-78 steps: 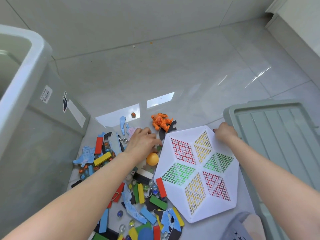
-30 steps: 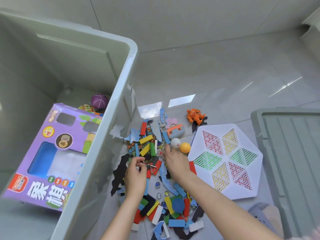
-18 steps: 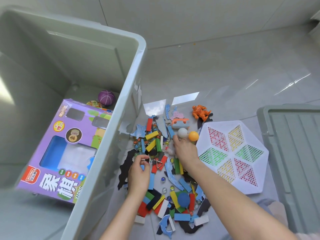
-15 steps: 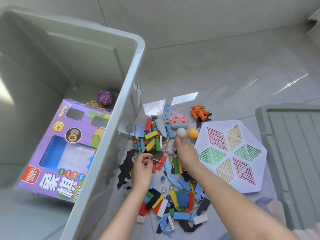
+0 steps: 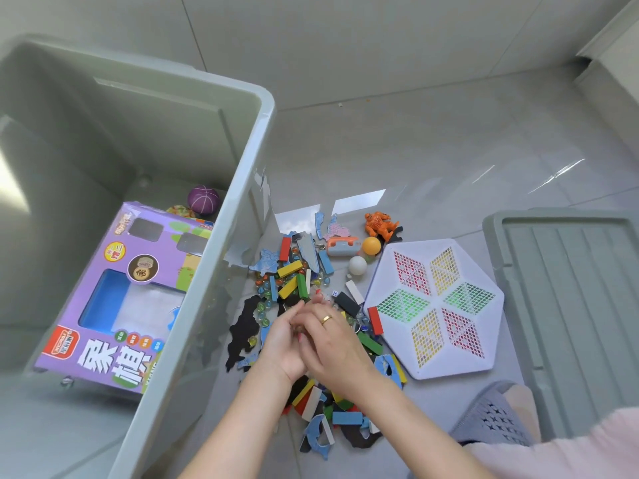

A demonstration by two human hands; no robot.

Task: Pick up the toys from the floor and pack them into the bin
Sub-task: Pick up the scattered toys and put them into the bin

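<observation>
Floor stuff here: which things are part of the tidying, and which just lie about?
Part of the job:
grey plastic bin
scattered coloured blocks
orange toy figure
white hexagonal mesh board

Lying about:
grey ribbed bin lid

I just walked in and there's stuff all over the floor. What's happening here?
A person is tidying toys into a grey bin. Both hands, left hand and right hand, meet over a pile of coloured blocks and marbles, seemingly gathering small pieces; what they hold is hidden. The bin already holds a purple game box and a purple ball. A white hexagonal board, two small balls and an orange figure lie on the floor.
</observation>
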